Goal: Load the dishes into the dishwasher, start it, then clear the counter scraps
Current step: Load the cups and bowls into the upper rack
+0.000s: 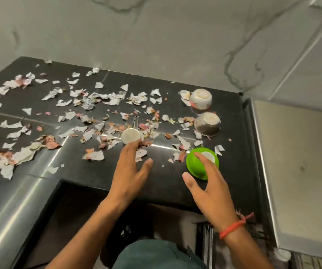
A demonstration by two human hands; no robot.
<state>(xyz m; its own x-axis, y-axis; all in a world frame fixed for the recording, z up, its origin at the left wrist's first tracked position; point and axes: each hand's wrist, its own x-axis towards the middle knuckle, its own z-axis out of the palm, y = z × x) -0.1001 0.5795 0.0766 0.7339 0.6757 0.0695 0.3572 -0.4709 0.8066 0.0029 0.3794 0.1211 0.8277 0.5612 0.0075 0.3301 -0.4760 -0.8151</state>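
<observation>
Hands open, left grip (129, 167) at metal cup (130, 136), right grip (208, 183) on green bowl (197, 167)

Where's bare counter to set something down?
Bare: the front strip of counter between the left hand and green bowl, and the near-left steel. Crowded: paper scraps across the middle and back left; upturned bowls at right.

Lime-green bowl (197, 167), black counter (166, 183), white-and-pink scraps (90, 105), grey-veined wall (156, 35).
</observation>
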